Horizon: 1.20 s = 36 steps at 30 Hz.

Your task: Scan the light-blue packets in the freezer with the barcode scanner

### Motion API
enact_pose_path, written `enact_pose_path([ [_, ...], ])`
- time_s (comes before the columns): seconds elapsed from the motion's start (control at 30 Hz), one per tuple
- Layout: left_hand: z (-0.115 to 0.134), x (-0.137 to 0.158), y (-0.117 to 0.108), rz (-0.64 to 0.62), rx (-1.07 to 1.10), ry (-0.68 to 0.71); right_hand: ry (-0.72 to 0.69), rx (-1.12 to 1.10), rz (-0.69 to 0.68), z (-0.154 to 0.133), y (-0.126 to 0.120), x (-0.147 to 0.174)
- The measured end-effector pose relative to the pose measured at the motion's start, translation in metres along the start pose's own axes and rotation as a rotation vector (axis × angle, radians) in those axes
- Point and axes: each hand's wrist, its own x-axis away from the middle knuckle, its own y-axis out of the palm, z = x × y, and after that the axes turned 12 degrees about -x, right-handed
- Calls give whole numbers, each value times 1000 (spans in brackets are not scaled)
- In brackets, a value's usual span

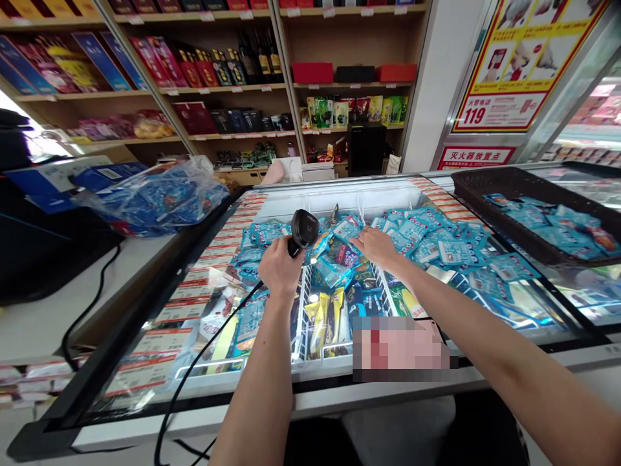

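Observation:
My left hand is wrapped round the grip of a black barcode scanner, whose head stands above the freezer and whose cable trails toward me. Over the middle of the freezer, my right hand has its fingers bent at the edge of a blue packet; the fingertips are partly hidden. More blue packets lie in a loose pile right of that hand. Another group of blue packets lies left of the scanner. Below both hands, a white wire basket contains yellow-wrapped packs and dark blue ones.
A dark brown tray with blue packets stands on the right. At the left, a clear plastic bag of blue packets sits on a counter. A blurred-out flat object lies on the front edge. Stocked shelves line the back.

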Motion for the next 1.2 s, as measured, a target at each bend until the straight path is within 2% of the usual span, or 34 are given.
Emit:
enact_pose_path([
  [0.07,0,1,0,-9,0,15,86,-18,46,2,-1,0],
  [0.13,1,2,-1,-9,4,40,99,-17,59,3,0,-2],
  [0.3,3,4,2,13,28,159,123,-85,-35,4,-1,-5],
  [0.43,9,8,5,22,45,297,163,-271,118,17,-11,6],
  [0.57,20,14,4,-22,44,420,162,-415,303,43,-21,23],
  [0.77,32,22,6,-88,53,541,232,-676,457,77,-15,47],
  [0.93,36,23,11,-74,65,597,220,-722,436,86,-6,51],
  [1.2,37,24,12,-69,91,592,198,-673,372,91,2,46],
])
